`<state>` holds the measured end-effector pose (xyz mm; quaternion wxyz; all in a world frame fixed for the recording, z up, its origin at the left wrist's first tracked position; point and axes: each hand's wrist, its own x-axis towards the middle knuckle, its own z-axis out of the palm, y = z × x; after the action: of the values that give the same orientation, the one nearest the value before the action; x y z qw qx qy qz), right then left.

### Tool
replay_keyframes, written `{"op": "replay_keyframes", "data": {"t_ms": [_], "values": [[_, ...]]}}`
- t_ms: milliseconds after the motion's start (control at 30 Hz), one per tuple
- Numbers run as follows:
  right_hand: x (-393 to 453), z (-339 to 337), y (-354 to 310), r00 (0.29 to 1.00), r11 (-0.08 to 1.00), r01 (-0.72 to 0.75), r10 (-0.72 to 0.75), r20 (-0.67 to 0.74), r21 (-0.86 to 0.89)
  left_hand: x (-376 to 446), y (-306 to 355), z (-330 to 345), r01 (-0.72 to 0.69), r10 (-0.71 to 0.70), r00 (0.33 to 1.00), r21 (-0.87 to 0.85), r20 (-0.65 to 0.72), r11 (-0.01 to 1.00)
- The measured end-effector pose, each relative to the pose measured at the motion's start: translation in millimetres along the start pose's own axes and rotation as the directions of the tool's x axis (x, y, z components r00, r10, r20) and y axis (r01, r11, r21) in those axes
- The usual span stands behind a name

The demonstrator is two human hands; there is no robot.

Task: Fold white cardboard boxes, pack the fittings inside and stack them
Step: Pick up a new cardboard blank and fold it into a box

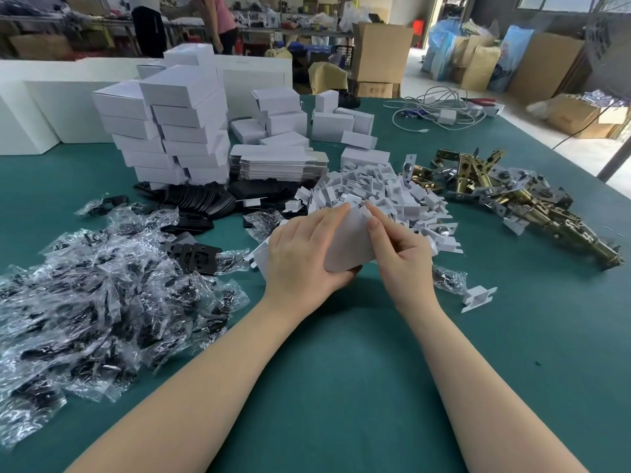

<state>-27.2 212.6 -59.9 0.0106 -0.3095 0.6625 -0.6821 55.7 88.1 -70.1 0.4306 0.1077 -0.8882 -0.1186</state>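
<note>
Both my hands hold one white cardboard box just above the green table, at the middle of the view. My left hand wraps around its left side, thumb under the near edge. My right hand grips its right end, with the fingertips at the top flap. Behind the box lies a heap of small white cardboard inserts. Brass latch fittings are piled to the right. A stack of flat unfolded boxes sits behind, and a tall stack of folded white boxes stands at the back left.
Clear plastic bags of black parts cover the left of the table, with loose black plates beyond them. One white insert lies alone at the right. White cables lie at the far right. Two people stand far behind.
</note>
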Motion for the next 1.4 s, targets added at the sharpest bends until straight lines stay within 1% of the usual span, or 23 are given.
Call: {"op": "replay_keyframes", "data": {"t_ms": [133,200,333,467,500,600,667,767,867,1000,1067,1167,1267,1400], "values": [[-2,3,-4,0.997,1.0,0.026,-0.025,-0.076,0.012,-1,1,0,-0.02,0.02,1.0,0.008,0.013,1.0],[-2,3,-4,0.995,0.999,0.042,-0.042,-0.086,0.005,-2,1,0,-0.018,0.018,1.0,-0.008,0.02,1.0],[-3,3,-2,0.999,0.999,0.049,-0.05,0.007,0.02,-2,0,0,-0.024,0.024,1.0,-0.015,0.018,1.0],[-5,10,-6,0.992,0.998,0.06,-0.064,0.107,0.034,-1,1,-1,0.018,-0.017,1.0,-0.025,0.012,1.0],[-5,12,-7,0.993,0.997,0.064,-0.068,0.097,0.042,-1,1,-2,0.025,-0.025,1.0,-0.029,0.002,0.999],[-6,13,-8,0.998,0.99,0.042,-0.036,-0.049,0.132,2,3,-6,0.078,-0.081,0.996,-0.088,-0.031,0.993],[-6,12,-8,0.994,0.989,0.041,-0.026,-0.107,0.143,4,4,-7,0.092,-0.098,0.995,-0.138,-0.036,0.986],[-7,12,-9,0.992,0.992,0.078,-0.068,-0.108,0.096,4,5,-10,0.088,-0.098,0.994,-0.169,-0.055,0.982],[-8,13,-11,0.987,0.99,0.112,-0.101,-0.126,0.083,3,5,-10,0.084,-0.095,0.993,-0.162,-0.065,0.983],[-8,12,-14,0.99,0.992,0.111,-0.105,-0.092,0.058,4,4,-9,0.08,-0.091,0.994,-0.174,-0.056,0.982],[-6,12,-14,0.995,0.993,0.072,-0.065,-0.08,0.094,5,3,-9,0.081,-0.091,0.994,-0.172,-0.055,0.982],[-6,15,-11,0.992,0.983,0.033,-0.009,-0.129,0.179,4,5,-8,0.084,-0.094,0.994,-0.168,-0.052,0.982],[-8,17,-11,0.987,0.975,0.039,-0.003,-0.162,0.219,3,6,-8,0.094,-0.105,0.993,-0.171,-0.055,0.981],[-5,13,-12,0.996,0.984,0.078,-0.07,-0.054,0.158,3,3,-8,0.108,-0.122,0.991,-0.204,-0.057,0.973]]}}
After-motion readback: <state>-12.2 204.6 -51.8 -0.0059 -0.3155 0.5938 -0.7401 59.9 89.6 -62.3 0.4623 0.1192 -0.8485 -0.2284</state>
